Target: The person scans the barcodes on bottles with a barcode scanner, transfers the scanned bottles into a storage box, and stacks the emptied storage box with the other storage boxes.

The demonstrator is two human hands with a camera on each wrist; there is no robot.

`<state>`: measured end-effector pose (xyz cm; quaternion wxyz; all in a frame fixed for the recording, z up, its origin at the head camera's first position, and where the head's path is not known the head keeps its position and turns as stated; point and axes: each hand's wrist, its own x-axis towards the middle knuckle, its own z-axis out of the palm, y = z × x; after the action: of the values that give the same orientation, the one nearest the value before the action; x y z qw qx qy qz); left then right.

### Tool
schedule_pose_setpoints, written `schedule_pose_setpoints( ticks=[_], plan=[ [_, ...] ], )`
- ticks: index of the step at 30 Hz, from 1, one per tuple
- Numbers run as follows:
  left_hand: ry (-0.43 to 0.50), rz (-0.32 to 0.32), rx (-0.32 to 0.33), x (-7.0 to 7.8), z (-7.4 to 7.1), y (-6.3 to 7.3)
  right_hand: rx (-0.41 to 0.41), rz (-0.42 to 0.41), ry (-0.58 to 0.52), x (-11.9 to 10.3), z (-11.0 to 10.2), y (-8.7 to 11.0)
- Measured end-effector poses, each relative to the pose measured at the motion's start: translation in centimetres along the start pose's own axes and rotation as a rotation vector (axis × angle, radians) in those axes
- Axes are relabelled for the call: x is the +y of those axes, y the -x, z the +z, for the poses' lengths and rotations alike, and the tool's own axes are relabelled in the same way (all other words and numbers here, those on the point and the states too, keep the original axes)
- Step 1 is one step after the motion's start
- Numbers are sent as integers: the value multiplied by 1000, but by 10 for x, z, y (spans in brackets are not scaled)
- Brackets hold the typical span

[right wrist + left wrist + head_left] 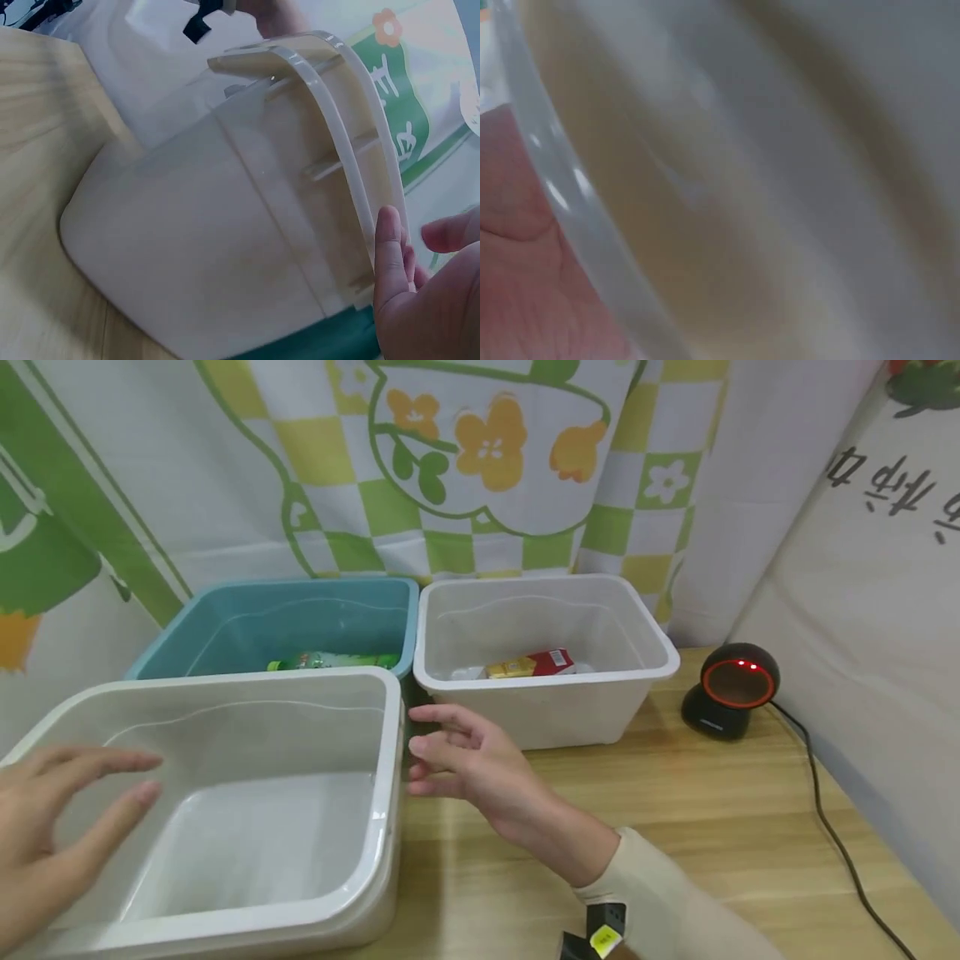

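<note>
A large white bin stands at the front left, its inside bare. Two rims, one below the other, show in the right wrist view, so it looks like two nested bins. My left hand hovers over the bin's left side, thumb and fingers apart, holding nothing. The left wrist view shows part of that palm beside a blurred pale rim. My right hand is at the bin's right rim, fingers loosely bent; its fingertips appear to touch the rim edge.
Behind stands a teal bin with a green bottle. Beside it, a smaller white bin holds a red and yellow box. A black scanner with a glowing red ring sits on the wooden table, its cable trailing right.
</note>
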<state>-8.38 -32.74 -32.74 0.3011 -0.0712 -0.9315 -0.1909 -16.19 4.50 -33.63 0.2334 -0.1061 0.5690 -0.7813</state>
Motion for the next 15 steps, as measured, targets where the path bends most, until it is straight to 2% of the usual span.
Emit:
schedule_pose_setpoints(
  ticks=[2,5,6,10,12,15],
  plan=[
    [5,35,-63,36,1,0,28,4,10,2,-6,3],
    [9,21,-200,74,5,-1,46,-12,18,3,-17,7],
    [28,19,-219,84,9,-1,50,-23,20,3,-21,9],
    [61,-19,-262,132,26,-5,59,-81,47,0,-37,15],
    [54,-30,-263,156,34,-5,69,-115,99,-4,-45,19],
    [40,-2,-233,188,39,-5,101,-196,197,-14,-57,25]
  ],
)
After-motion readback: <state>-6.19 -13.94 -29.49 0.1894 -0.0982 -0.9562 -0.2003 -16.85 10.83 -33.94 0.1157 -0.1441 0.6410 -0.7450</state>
